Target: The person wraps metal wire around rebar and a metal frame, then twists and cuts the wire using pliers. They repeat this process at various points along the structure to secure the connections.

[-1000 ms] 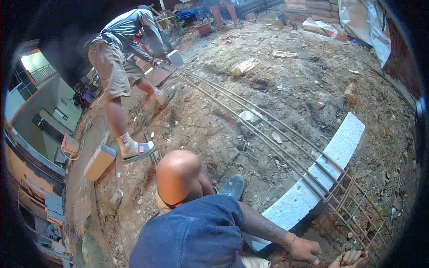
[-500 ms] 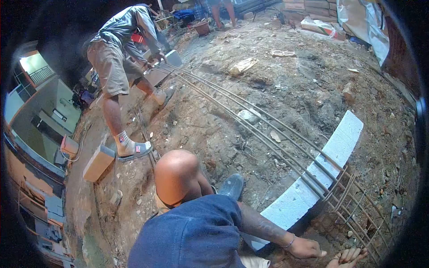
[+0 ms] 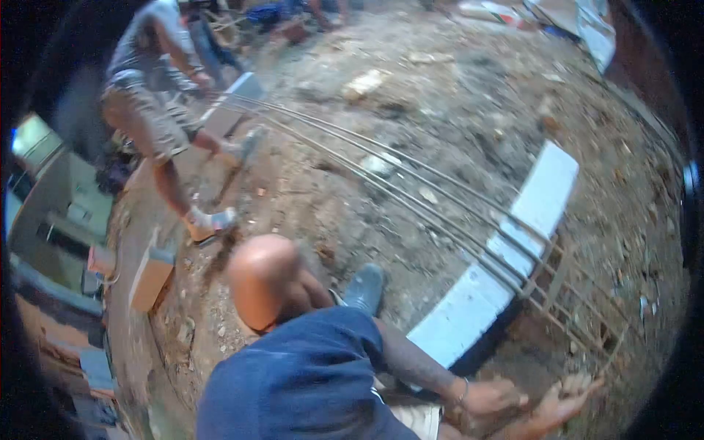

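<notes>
My left hand (image 3: 493, 397), with a bracelet at the wrist, is closed near the bottom edge; anything in its fingers is too blurred to make out. Just to its right, my right hand (image 3: 563, 405) is turned palm up with its fingers apart, below the end of a rebar cage (image 3: 565, 293). Long steel bars (image 3: 381, 180) run from this cage across a pale concrete block (image 3: 466, 315) to the far left. There a co-worker (image 3: 150, 95) bends over the bars' other end, hands close to it, beside another block (image 3: 231, 103).
Rough, stony soil (image 3: 440, 110) slopes around me. A block (image 3: 152, 279) stands on the left near the co-worker's foot. My bent knee (image 3: 265, 279) and shoe (image 3: 364, 287) are close by. Pale sheeting (image 3: 595, 33) hangs at the upper right. Another person's legs (image 3: 319, 13) show at the back.
My view has shifted, so the scene sits higher and further left. More of my right hand and forearm now shows. My left hand remains closed beside it.
</notes>
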`<state>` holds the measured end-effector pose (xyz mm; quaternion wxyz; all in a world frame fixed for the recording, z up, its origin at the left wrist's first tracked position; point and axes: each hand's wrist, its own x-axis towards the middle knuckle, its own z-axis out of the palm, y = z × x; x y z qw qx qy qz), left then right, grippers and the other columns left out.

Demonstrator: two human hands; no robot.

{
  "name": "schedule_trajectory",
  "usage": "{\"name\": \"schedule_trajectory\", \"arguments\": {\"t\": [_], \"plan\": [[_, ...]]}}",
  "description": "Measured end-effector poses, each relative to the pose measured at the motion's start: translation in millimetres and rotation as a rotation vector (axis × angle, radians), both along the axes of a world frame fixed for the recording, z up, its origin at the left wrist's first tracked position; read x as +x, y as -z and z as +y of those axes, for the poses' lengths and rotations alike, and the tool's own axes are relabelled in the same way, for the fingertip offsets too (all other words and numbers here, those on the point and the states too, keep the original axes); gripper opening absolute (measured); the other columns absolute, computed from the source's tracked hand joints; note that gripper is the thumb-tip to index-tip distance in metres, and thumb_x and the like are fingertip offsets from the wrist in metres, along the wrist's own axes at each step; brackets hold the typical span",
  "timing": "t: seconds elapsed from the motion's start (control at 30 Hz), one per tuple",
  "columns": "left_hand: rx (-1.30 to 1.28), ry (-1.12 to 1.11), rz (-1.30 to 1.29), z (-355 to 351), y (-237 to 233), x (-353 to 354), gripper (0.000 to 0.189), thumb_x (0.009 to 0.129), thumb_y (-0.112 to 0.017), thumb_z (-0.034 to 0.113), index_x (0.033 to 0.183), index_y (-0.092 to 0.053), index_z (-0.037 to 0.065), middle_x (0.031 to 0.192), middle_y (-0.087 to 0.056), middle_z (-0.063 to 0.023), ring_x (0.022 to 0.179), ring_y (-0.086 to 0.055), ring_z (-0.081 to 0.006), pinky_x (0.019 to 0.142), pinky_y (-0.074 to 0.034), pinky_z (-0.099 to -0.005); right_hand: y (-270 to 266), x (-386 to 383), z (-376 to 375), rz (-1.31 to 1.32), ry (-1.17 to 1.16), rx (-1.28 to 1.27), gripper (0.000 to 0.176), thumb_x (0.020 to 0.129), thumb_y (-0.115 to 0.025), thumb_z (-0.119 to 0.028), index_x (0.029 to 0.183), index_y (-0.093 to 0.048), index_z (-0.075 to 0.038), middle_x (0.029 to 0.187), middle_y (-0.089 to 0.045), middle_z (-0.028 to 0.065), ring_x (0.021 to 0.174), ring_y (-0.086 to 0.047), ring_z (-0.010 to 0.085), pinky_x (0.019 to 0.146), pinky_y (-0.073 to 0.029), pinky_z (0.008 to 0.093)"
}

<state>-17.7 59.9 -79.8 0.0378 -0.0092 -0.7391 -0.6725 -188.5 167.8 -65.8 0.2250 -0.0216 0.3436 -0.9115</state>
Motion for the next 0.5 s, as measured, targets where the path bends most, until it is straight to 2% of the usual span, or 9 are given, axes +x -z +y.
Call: {"name": "schedule_trajectory", "arguments": {"t": [0.03,0.07,0.13,0.2,0.23,0.37,0.4,0.43,0.5], "plan": [[0.135,-0.035,-0.040,-0.5,-0.8,-2.8,0.039,0.097,-0.035,0.032,0.100,-0.056,0.000,0.080,-0.054,-0.0188,0.080,-0.054,-0.0293,0.072,-0.043,-0.0403,3.3,-0.1,9.4,0.045,-0.069,-0.017,0.022,0.097,-0.043,-0.021,0.110,-0.049,-0.004,0.063,-0.037,-0.0014,0.052,-0.037,0.0076,0.047,-0.034,0.0207],[0.269,-0.058,-0.083,-0.6,2.5,-9.4,0.044,0.098,-0.035,0.034,0.088,-0.059,-0.002,0.064,-0.053,-0.0138,0.069,-0.054,-0.0214,0.067,-0.043,-0.0383,-27.8,14.7,-14.9,0.024,-0.130,-0.076,0.021,0.096,-0.046,-0.023,0.106,-0.048,-0.004,0.065,-0.039,-0.0002,0.056,-0.039,0.0076,0.049,-0.036,0.0226],[0.222,-0.091,-0.158,-15.9,-10.2,-11.8,0.048,0.098,-0.035,0.036,0.080,-0.056,-0.003,0.061,-0.049,-0.0134,0.066,-0.053,-0.0206,0.065,-0.043,-0.0371,-35.2,20.2,-30.4,-0.005,0.013,-0.177,0.021,0.097,-0.042,-0.021,0.107,-0.047,-0.002,0.061,-0.024,-0.0031,0.049,-0.021,0.0054,0.042,-0.022,0.0210],[0.489,0.077,-0.432,-44.8,-54.6,-17.7,0.052,0.098,-0.034,0.039,0.074,-0.051,-0.004,0.058,-0.044,-0.0134,0.063,-0.052,-0.0214,0.062,-0.042,-0.0367,-58.2,27.7,-44.6,-0.078,0.181,-0.182,0.021,0.098,-0.041,-0.020,0.107,-0.047,-0.001,0.061,-0.026,-0.0027,0.049,-0.023,0.0060,0.042,-0.024,0.0214],[0.430,0.112,-0.424,-43.2,-41.9,-16.6,0.054,0.098,-0.034,0.039,0.069,-0.047,-0.004,0.057,-0.042,-0.0132,0.062,-0.053,-0.0219,0.060,-0.042,-0.0360,-57.3,29.6,-43.1,-0.094,0.186,-0.238,0.021,0.098,-0.041,-0.018,0.107,-0.046,0.000,0.062,-0.026,-0.0022,0.050,-0.023,0.0058,0.042,-0.024,0.0216],[0.270,0.031,-0.191,-12.3,-20.0,-7.3,0.052,0.099,-0.034,0.037,0.075,-0.053,-0.005,0.061,-0.048,-0.0158,0.060,-0.048,-0.0215,0.062,-0.042,-0.0360,-41.8,27.3,-32.1,0.007,0.122,-0.207,0.021,0.098,-0.039,-0.017,0.111,-0.045,0.000,0.064,-0.024,-0.0020,0.051,-0.022,0.0061,0.042,-0.023,0.0218],[0.147,-0.128,0.003,10.8,7.6,-0.9,0.045,0.098,-0.035,0.034,0.091,-0.058,-0.005,0.075,-0.056,-0.0201,0.069,-0.052,-0.0249,0.070,-0.043,-0.0366,-38.5,26.4,-28.2,-0.021,0.075,-0.239,0.022,0.098,-0.037,-0.015,0.113,-0.043,0.000,0.065,-0.023,-0.0019,0.051,-0.022,0.0064,0.042,-0.023,0.0220],[0.235,0.167,-0.272,-9.4,-12.3,-5.8,0.040,0.098,-0.036,0.030,0.107,-0.058,-0.002,0.089,-0.058,-0.0226,0.089,-0.056,-0.0285,0.083,-0.042,-0.0374,-28.9,22.1,-26.1,0.058,0.025,-0.264,0.022,0.099,-0.033,-0.014,0.113,-0.042,0.000,0.064,-0.024,-0.0014,0.051,-0.023,0.0063,0.042,-0.023,0.0218],[0.131,-0.076,0.135,2.3,-2.5,6.2,0.034,0.096,-0.040,0.027,0.109,-0.056,0.001,0.097,-0.055,-0.0194,0.099,-0.053,-0.0297,0.090,-0.040,-0.0378,-32.4,22.7,-27.7,-0.033,0.176,-0.120,0.028,0.098,-0.038,-0.012,0.123,-0.040,-0.001,0.066,-0.021,-0.0022,0.054,-0.020,0.0079,0.047,-0.021,0.0236]]}}
